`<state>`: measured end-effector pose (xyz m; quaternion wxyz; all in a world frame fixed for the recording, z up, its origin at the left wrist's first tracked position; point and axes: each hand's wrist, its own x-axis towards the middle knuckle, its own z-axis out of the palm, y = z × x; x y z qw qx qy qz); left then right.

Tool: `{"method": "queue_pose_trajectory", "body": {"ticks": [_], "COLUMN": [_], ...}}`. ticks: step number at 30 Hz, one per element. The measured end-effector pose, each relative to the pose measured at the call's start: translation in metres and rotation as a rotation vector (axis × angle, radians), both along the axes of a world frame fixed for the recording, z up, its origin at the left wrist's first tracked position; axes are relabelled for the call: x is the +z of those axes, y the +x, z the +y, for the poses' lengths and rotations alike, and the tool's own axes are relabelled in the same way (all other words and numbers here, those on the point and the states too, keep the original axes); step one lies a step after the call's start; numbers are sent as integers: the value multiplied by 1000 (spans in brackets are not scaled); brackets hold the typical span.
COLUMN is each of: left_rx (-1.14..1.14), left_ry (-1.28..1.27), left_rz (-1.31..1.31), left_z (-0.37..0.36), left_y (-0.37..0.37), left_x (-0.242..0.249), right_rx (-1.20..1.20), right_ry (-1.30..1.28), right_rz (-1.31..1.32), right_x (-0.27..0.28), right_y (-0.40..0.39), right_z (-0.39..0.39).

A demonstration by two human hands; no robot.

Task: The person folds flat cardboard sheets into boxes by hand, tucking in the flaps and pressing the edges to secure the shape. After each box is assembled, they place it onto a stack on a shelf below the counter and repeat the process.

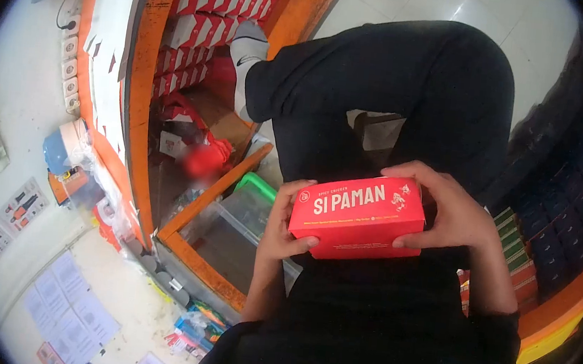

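Observation:
A red cardboard food box [354, 220] with white "SI PAMAN" lettering is held above my lap, its printed top and one long side facing me. Wrapped around its left end is my left hand [282, 224], thumb on the near side. At the other end, my right hand [443, 209] grips it with the thumb low on the near side and fingers on the top far edge. The box looks folded closed. Its underside and far side are hidden.
Stacks of red and white boxes [212, 23] fill an orange-framed shelf. A lidded plastic bin [231, 229] with a green edge stands left of my legs. Dark stacked boxes [570, 202] lie at right. Papers [72, 308] are on the wall, beside a row of sockets [69, 66].

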<state>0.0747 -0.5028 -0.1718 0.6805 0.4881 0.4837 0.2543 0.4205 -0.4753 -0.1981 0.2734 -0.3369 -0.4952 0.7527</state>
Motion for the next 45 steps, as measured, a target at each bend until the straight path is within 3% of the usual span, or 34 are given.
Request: {"method": "queue_pose_trajectory", "body": {"ticks": [8, 10, 12, 13, 16, 18, 21, 23, 24, 26, 29, 33, 36, 38, 39, 40, 42, 45], "left_rx": [-19, 26, 72, -27, -112, -99, -164, 143, 148, 2, -91, -133, -89, 523, 607, 605, 722, 917], "left_ry": [-15, 1, 17, 83, 150, 145, 357, -38, -37, 98, 196, 256, 377, 283, 75, 77, -169, -194], "left_rz": [81, 64, 47, 117, 166, 151, 307, 82, 78, 147, 135, 155, 319, 344, 219, 208, -408, -314], "left_z": [19, 21, 20, 17, 11, 11, 20, 23, 22, 19, 17, 15, 9, 0, 1, 4, 11, 34], "left_y": [28, 40, 39, 30, 24, 24, 31, 48, 44, 31, 18, 10, 16, 26, 26, 28, 31, 4], "left_x": [8, 9, 9, 2, -14, -17, -6, 9, 6, -7, -17, -22, -19, -16, -7, 4, 22, 8], "right_rx": [-110, -183, -226, -271, -158, -152, -180, -272, -304, -243, -208, -191, -271, -468, -445, -343, -195, -30], "right_ry": [-12, -290, -241, -196, -13, 18, -1, -198, -263, -90, -77, 52, 92, 576, 741, 919, 1147, 1373], "right_rz": [-61, -50, -43, -35, -114, -91, -101, -92, -90, -132, -107, -145, -165, -443, -457, -521, -537, -420], "right_x": [-8, 5, 6, 4, -6, -11, -6, 5, 7, -3, -10, -11, 5, 21, 20, 19, 25, 19], "right_y": [8, 11, 9, 8, 10, 10, 6, 1, 0, -1, -3, -6, -18, -40, -52, -67, -102, -153], "right_z": [-12, -9, -12, -14, -18, -15, -14, -11, -10, -14, -16, -17, -6, 12, 18, 27, 42, 55]}}
